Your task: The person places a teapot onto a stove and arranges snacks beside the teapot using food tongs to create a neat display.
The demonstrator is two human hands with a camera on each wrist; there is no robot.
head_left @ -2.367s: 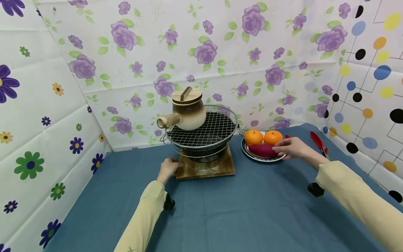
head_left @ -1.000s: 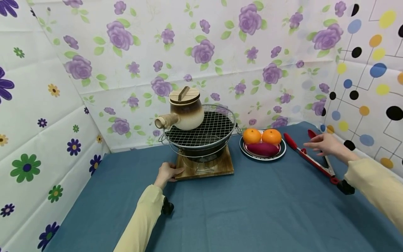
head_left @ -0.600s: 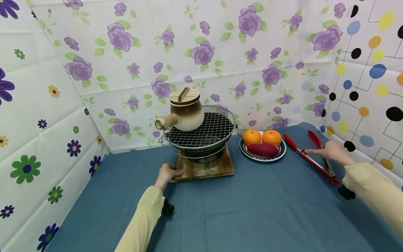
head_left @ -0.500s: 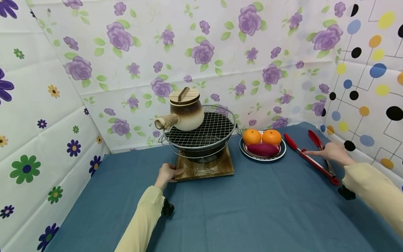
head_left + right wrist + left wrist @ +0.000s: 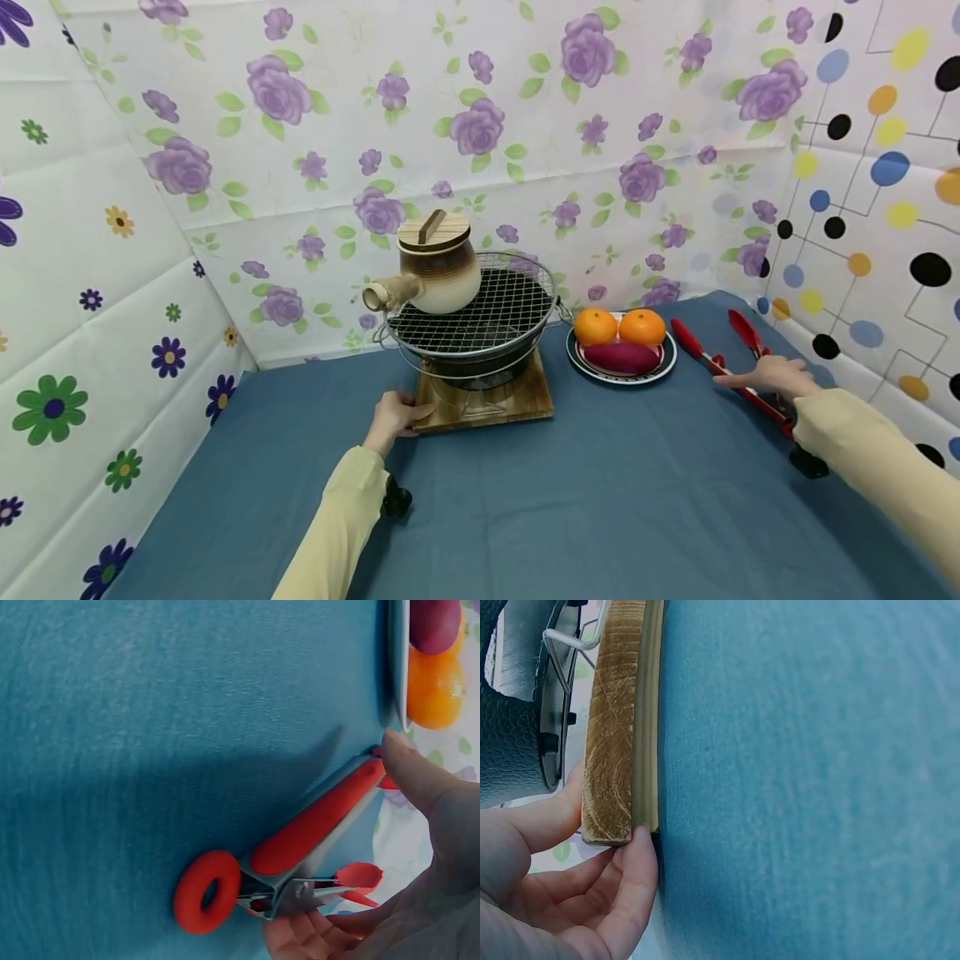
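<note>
My left hand (image 5: 390,417) pinches the front left corner of a square wooden board (image 5: 525,406), thumb above and fingers at its underside in the left wrist view. On the board stands a black round grill (image 5: 480,364) with a wire rack (image 5: 510,308). A brown-and-cream clay pot (image 5: 450,283) with a wooden lid and side handle sits on the rack. At the right, my right hand (image 5: 776,375) spans the spread red-and-metal tongs (image 5: 319,817). Its thumb is stretched out at one arm; its fingers (image 5: 300,934) are by the other, near the pivot.
A patterned plate (image 5: 622,380) left of the tongs holds two oranges (image 5: 642,327) and a purple sweet potato (image 5: 621,357). Blue cloth (image 5: 585,500) covers the table. Flowered sheeting (image 5: 315,208) hangs behind, with dotted sheeting (image 5: 862,233) at the right.
My right hand has gone from the plate's right edge to the tongs, then lowered toward their pivot end. The left hand keeps to the board's corner. The view has shifted slightly.
</note>
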